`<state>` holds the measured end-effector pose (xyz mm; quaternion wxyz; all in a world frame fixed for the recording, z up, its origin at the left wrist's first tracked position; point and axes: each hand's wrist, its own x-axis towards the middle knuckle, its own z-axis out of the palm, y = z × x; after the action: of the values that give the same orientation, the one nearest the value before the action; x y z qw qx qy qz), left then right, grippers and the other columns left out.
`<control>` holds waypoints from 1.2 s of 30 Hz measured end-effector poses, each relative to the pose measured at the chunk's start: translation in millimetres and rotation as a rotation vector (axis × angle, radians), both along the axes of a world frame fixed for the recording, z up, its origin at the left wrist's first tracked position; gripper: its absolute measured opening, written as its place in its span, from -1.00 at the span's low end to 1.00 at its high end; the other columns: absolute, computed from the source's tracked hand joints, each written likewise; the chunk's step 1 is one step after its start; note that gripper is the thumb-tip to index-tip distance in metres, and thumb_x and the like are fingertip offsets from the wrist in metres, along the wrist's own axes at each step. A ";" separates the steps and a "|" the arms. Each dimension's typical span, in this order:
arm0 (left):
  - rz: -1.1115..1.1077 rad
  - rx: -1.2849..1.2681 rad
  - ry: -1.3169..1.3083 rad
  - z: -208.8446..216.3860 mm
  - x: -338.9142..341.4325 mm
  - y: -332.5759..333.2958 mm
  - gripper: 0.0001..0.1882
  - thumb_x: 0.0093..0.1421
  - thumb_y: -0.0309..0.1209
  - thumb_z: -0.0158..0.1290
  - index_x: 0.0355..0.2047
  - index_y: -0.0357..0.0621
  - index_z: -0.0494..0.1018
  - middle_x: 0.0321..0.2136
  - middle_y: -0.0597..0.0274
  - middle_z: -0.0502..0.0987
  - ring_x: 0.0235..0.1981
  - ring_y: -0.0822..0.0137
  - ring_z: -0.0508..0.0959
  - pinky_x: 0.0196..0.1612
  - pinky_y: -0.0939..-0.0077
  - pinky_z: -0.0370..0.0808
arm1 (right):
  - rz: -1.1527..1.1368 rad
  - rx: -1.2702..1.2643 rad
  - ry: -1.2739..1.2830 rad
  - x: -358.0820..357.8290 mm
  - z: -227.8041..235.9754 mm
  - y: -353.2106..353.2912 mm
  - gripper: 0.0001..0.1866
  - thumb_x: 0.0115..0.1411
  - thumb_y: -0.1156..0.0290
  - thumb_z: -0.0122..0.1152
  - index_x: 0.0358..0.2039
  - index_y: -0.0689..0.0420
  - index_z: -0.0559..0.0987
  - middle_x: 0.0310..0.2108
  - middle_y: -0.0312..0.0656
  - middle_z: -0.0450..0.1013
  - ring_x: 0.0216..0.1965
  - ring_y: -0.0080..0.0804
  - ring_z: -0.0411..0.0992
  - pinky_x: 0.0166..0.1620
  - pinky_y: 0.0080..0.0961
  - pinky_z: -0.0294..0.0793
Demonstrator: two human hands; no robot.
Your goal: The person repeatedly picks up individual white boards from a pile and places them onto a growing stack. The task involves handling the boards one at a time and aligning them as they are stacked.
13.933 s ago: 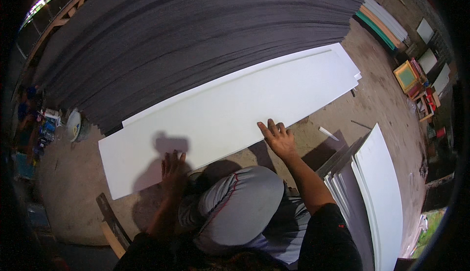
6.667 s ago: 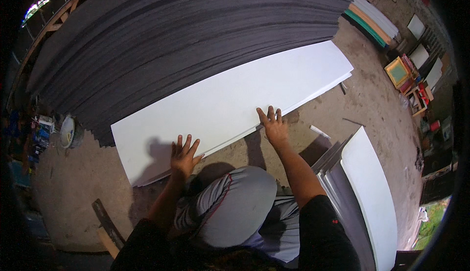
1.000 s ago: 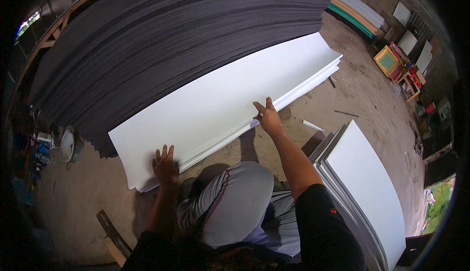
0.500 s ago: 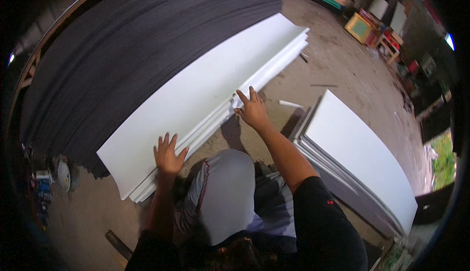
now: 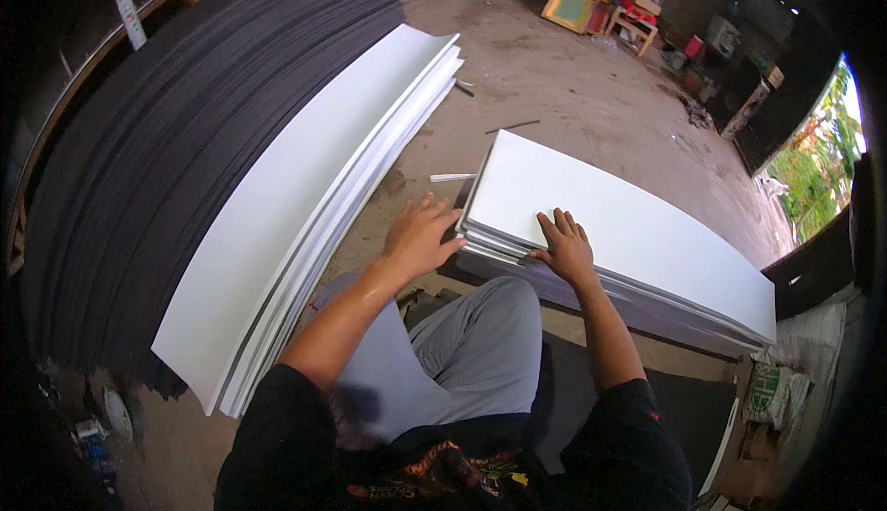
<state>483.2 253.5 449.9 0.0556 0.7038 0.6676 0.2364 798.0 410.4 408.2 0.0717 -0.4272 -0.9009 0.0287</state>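
On my right lies a stack of white foam-like sheets (image 5: 628, 215), with grey layers showing along its near side. My right hand (image 5: 565, 248) rests on the top sheet at its near edge, fingers spread and the thumb by the edge. Beside the stack's left corner is my left hand (image 5: 420, 238), fingers apart, its thumb close to the sheet edges; whether it touches them I cannot tell. More white sheets (image 5: 286, 188) stand on my left, curved and leaning against a tall pile of dark sheets (image 5: 166, 151). Neither hand is on those.
A white strip (image 5: 451, 177) and a thin dark strip (image 5: 513, 127) lie on the dirt floor (image 5: 545, 77). Farther off are a yellow frame (image 5: 567, 8) and a small wooden stool (image 5: 632, 29). A dark sheet (image 5: 637, 419) lies near my right side. Daylight enters through an opening at right.
Both hands have left the leaning white sheets on the left and moved right to the other stack. My view has turned to the right.
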 end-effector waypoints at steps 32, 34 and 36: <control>0.002 0.214 0.495 13.5 74.4 -10.6 -0.41 0.13 -0.44 0.19 0.21 0.22 0.55 0.20 0.20 0.58 0.23 -0.07 0.56 0.27 -0.18 0.43 | -0.112 0.278 0.341 58.8 8.1 -109.9 -0.06 -0.24 0.53 0.52 0.30 0.00 0.50 0.27 -0.10 0.49 0.34 -0.02 0.40 0.37 0.03 0.35; 0.001 0.252 0.540 28.7 69.0 -11.7 -0.47 0.15 -0.45 0.17 0.15 0.24 0.59 0.15 0.22 0.63 0.19 -0.06 0.59 0.26 -0.17 0.44 | -0.087 0.284 0.396 83.0 6.9 -111.0 -0.07 -0.26 0.53 0.52 0.28 -0.01 0.52 0.25 -0.11 0.51 0.31 -0.04 0.43 0.36 0.00 0.37; 0.017 0.286 0.573 45.7 58.3 -20.3 -0.52 0.16 -0.45 0.15 0.10 0.25 0.63 0.10 0.23 0.66 0.16 -0.05 0.62 0.25 -0.15 0.45 | -0.156 0.353 0.328 124.0 8.9 -112.2 -0.13 -0.28 0.61 0.50 0.19 0.06 0.57 0.19 -0.11 0.55 0.23 -0.01 0.48 0.25 -0.03 0.47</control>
<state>541.6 233.2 495.5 -0.2361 0.7369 0.6218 0.1204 922.0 298.2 417.1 0.2922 -0.4661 -0.8325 -0.0658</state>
